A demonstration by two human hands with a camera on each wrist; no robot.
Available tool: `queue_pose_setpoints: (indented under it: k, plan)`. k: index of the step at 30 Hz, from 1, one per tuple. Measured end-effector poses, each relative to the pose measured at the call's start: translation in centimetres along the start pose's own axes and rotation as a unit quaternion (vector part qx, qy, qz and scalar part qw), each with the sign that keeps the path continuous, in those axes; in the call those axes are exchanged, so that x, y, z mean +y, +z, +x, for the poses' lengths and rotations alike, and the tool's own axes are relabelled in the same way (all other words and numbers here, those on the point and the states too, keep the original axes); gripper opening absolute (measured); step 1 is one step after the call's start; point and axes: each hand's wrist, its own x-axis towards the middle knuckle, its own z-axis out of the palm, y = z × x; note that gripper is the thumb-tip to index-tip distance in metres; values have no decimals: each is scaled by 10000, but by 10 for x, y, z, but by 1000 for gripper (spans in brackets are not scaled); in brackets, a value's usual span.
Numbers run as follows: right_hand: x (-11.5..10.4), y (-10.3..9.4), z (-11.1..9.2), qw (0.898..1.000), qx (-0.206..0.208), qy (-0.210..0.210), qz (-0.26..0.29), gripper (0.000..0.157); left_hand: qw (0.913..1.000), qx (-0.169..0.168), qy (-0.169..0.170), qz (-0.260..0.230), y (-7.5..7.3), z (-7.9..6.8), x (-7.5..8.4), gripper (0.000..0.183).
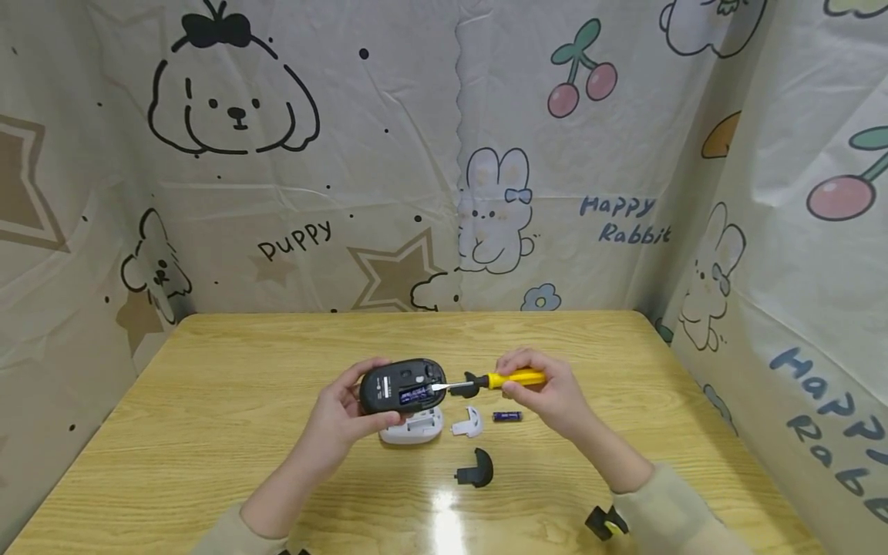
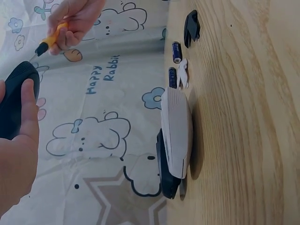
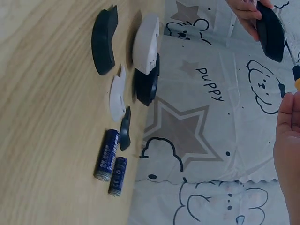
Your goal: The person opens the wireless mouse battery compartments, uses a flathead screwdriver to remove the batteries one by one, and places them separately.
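Observation:
A black computer mouse is held up over the table by my left hand, its underside facing the head camera. Its battery bay is uncovered, and a battery with a dark blue label lies inside. My right hand grips a screwdriver by its yellow handle. The metal shaft points left, with its flat tip at the bay's right end, beside the battery. In the left wrist view the mouse is partly cut off by the frame edge.
Below the held mouse, a white mouse lies on the wooden table, with another black mouse behind it. Nearby are a white cover, black covers and two loose batteries. Patterned cloth surrounds the table.

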Motion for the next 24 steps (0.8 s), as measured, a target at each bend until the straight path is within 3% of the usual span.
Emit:
queue_pose_setpoints:
  k: [10, 17, 24]
  plan:
    - [8, 11, -6, 9944, 203, 670, 794, 8, 9986, -105, -85, -510, 4, 0, -2, 77]
    - [13, 14, -8, 9919, 258, 861, 897, 13, 9970, -166, -180, -731, 5, 1, -2, 75]
    - [12, 9, -7, 9925, 236, 1034, 609, 16, 9973, -130, -99, -710, 4, 1, -3, 74]
